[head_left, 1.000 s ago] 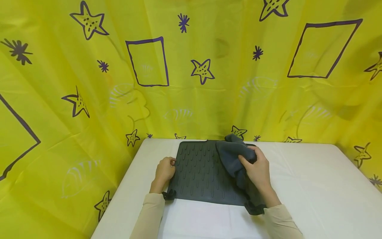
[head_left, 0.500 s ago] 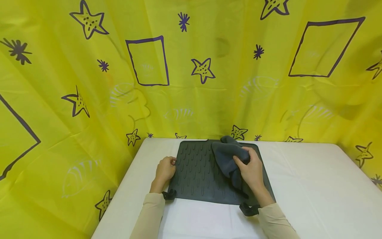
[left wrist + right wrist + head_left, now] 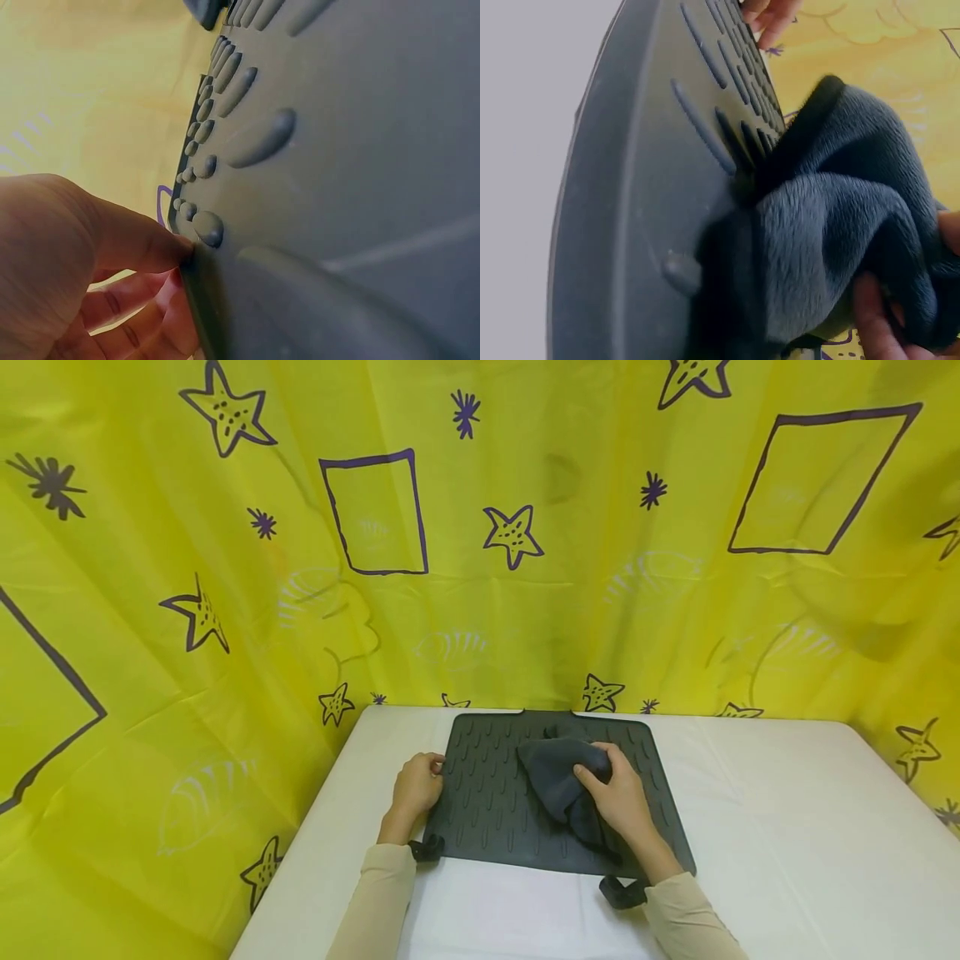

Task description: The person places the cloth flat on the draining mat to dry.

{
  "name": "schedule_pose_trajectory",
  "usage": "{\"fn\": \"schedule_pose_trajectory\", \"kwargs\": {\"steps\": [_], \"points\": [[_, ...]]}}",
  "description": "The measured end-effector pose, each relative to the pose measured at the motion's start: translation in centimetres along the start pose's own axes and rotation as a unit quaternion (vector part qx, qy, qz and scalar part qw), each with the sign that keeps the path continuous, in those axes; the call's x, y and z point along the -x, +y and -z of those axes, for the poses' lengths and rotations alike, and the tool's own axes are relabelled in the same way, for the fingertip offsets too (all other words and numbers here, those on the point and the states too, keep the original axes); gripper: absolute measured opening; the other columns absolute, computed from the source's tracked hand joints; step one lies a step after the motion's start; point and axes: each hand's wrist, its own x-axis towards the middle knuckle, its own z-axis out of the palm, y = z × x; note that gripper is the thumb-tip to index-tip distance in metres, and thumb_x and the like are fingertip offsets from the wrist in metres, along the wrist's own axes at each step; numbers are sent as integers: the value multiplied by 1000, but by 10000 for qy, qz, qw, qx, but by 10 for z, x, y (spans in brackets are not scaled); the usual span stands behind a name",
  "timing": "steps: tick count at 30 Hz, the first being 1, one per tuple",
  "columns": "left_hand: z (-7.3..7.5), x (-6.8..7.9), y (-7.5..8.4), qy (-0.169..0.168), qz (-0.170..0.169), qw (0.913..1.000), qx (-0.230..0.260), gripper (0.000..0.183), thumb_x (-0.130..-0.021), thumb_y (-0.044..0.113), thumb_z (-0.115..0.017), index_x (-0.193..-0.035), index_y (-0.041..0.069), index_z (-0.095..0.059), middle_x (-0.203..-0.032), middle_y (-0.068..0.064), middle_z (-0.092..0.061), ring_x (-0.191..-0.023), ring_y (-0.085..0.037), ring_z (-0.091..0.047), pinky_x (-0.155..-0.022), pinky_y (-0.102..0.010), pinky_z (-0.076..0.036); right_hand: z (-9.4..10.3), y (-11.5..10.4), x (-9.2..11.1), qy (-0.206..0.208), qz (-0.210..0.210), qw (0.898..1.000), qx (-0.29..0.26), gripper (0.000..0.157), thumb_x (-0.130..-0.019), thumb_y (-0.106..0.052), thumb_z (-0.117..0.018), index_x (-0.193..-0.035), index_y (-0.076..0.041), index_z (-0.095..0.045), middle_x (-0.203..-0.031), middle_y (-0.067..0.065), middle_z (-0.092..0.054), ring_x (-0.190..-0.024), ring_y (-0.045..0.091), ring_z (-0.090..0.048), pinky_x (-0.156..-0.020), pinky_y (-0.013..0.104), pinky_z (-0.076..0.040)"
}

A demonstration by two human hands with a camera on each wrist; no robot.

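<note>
A dark grey rubber mat (image 3: pixel 480 793) with raised oblong ridges lies on the white table. At its left edge, my left hand (image 3: pixel 417 785) pinches the rim; in the left wrist view the thumb lies on top, with the fingers (image 3: pixel 127 326) beneath. Over the middle of the mat, my right hand (image 3: pixel 621 793) grips a bunched dark blue-grey cloth (image 3: pixel 558 772). The right wrist view shows the fuzzy cloth (image 3: pixel 802 247) folded between thumb and fingers, its lower edge close against the mat's ridges (image 3: pixel 705 142).
The white tabletop (image 3: pixel 780 810) extends to the right of the mat. Behind and to the left hangs a yellow curtain (image 3: pixel 465 593) printed with stars and squares. Black straps (image 3: pixel 622 892) with small cameras sit on both wrists.
My right hand has moved the cloth left and toward me over the mat, uncovering the mat's right side and top edge. The left hand stays at the left rim.
</note>
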Motion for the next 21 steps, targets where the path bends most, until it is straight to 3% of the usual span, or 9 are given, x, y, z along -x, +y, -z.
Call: {"fn": "schedule_pose_trajectory", "kwargs": {"steps": [8, 15, 21], "points": [[2, 1, 1, -12, -26, 10000, -25, 32, -84, -2, -65, -114, 4, -75, -94, -9, -70, -84, -25, -65, -75, -44, -54, -2, 4, 1, -760, -194, 9962, 385, 56, -101, -28, -63, -148, -8, -42, -151, 24, -48, -134, 45, -50, -106, 65, -41], [3, 1, 1, -8, -23, 10000, -48, 32, -85, -2, -65, -114, 3, -75, -95, -9, -70, -86, -26, -66, -76, -45, -54, -5, 5, 2, -1054, -106, 9930, 528, 58, -99, -26, -65, -149, -8, -40, -152, 25, -48, -136, 47, -49, -105, 65, -42], [4, 1, 6, -121, -15, 9999, -51, 32, -87, 4, -69, -120, 4, -72, -106, -15, -67, -96, -34, -66, -81, -50, -54, 8, 7, 1, -1555, 191, 9869, 398, 70, -98, -40, -66, -155, -13, -33, -156, 24, -43, -137, 46, -47, -107, 67, -40]]}}
